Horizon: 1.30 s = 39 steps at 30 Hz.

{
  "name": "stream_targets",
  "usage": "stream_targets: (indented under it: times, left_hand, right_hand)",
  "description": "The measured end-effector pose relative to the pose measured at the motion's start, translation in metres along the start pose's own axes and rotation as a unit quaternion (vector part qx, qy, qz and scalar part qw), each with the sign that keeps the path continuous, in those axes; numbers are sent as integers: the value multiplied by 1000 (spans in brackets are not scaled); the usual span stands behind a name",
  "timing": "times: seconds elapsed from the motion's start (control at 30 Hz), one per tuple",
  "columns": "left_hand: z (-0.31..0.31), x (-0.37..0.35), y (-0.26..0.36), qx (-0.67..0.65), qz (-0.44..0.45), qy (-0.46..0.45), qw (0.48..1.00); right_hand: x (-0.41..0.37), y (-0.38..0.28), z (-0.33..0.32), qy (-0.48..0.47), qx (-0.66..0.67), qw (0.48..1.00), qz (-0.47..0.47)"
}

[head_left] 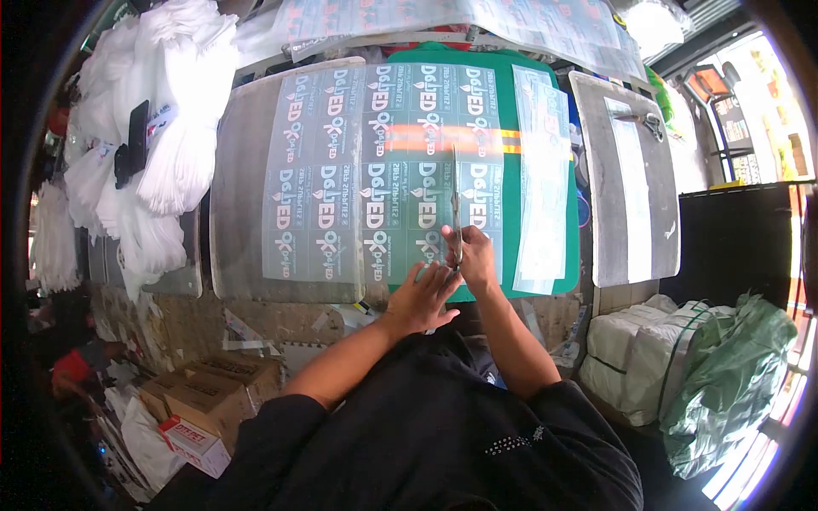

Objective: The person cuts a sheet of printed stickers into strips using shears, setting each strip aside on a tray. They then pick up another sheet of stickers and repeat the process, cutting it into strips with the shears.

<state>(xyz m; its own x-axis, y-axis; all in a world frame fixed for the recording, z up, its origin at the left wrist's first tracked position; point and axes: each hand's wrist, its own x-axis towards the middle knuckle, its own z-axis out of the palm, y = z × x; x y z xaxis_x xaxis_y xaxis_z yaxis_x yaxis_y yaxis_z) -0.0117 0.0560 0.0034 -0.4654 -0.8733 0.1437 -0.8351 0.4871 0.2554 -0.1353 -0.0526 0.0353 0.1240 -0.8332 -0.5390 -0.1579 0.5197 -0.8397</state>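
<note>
A clear film sheet (319,183) printed with repeated white lettering lies across a grey board (243,183) and a green shirt (550,94) with an orange and yellow band. My right hand (473,260) is closed around the handles of scissors (456,192), whose blades point away from me over the printed sheet. Just left of it, my left hand (423,298) rests at the sheet's near edge, fingers spread and close to the scissor handles. Cut film strips (541,187) lie on the shirt's right side.
At the right, another grey board (665,204) bears a white strip and a second pair of scissors (652,125). White bundles (175,111) hang at the upper left. Cardboard boxes (209,396) stand lower left, wrapped bales (639,349) lower right. A person in red (72,370) is at far left.
</note>
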Motion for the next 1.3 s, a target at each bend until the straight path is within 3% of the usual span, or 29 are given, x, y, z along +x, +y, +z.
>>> stream_targets:
  times: [0.2,0.57,1.3]
  left_hand:
    - [-4,2,1,2,-2,10,1000]
    - [-2,3,-1,-26,-7,11,1000]
    - [8,1,-1,-13,-22,22,999]
  right_hand:
    - [-4,0,-4,4,-59,998,-20]
    - [25,17,-2,-4,-33,999,-8]
    - [79,-22,6,-20,8,999,-29]
